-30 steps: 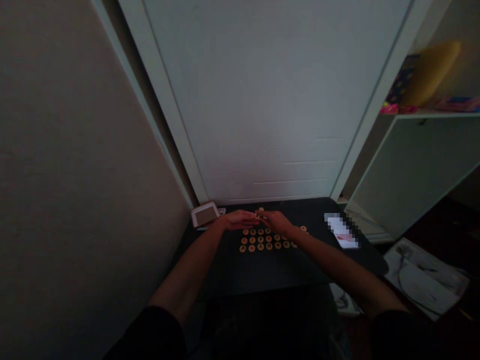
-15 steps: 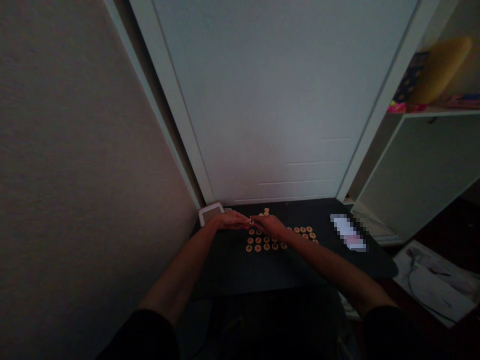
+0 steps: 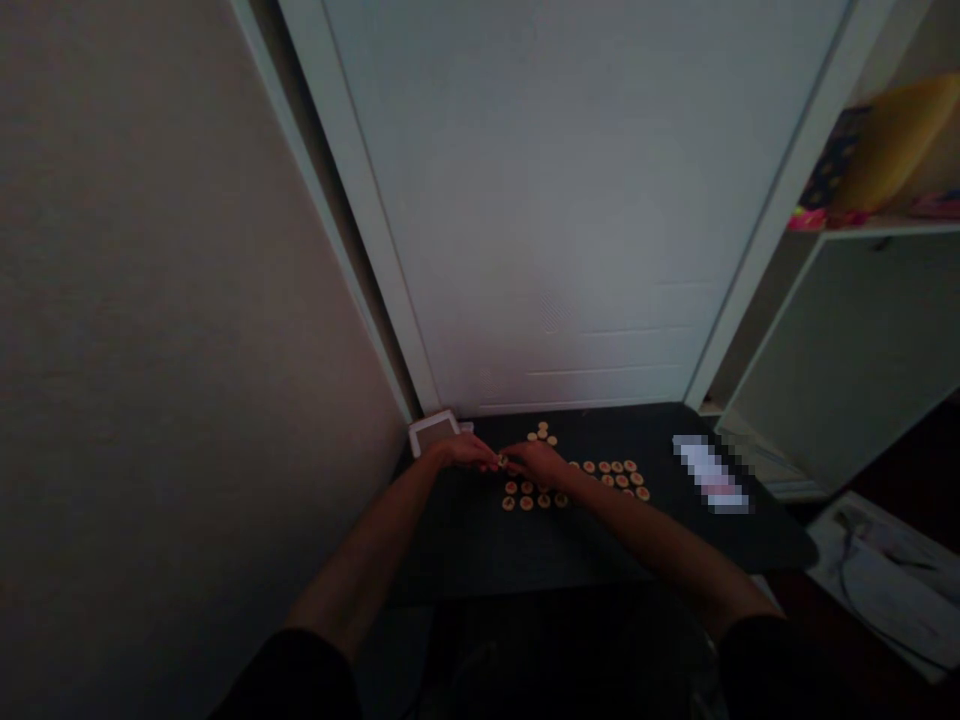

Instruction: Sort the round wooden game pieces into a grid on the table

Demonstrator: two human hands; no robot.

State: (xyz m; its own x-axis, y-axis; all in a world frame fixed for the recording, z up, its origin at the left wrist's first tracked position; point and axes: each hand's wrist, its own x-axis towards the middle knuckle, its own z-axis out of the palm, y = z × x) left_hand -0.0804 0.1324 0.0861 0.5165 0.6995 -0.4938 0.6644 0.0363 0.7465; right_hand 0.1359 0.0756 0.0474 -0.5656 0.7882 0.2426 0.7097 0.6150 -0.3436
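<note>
Round wooden xiangqi pieces with red and dark characters lie in rows on a black table (image 3: 480, 560); one near-row piece (image 3: 526, 503) shows clearly. My left hand (image 3: 469, 452) reaches in from the left, fingers pressed together, its tips at a single xiangqi piece (image 3: 503, 461). From the other side my right hand (image 3: 536, 462) meets the same piece with its fingertips. That hand and its forearm cover part of the rows. Behind it sits a small cluster of paler pieces (image 3: 542, 434), their markings not visible.
A white-framed object (image 3: 435, 432) stands at the table's back left corner, by the wall. Toward the right end lies a pixelated bright phone-like object (image 3: 709, 475). A white door panel (image 3: 570, 220) rises behind the table. Shelving (image 3: 885, 225) is at the right.
The view has shifted slightly. My right hand has come nearer to me, uncovering more of the pale cluster at the back. Both hands' fingertips stay together around a piece.
</note>
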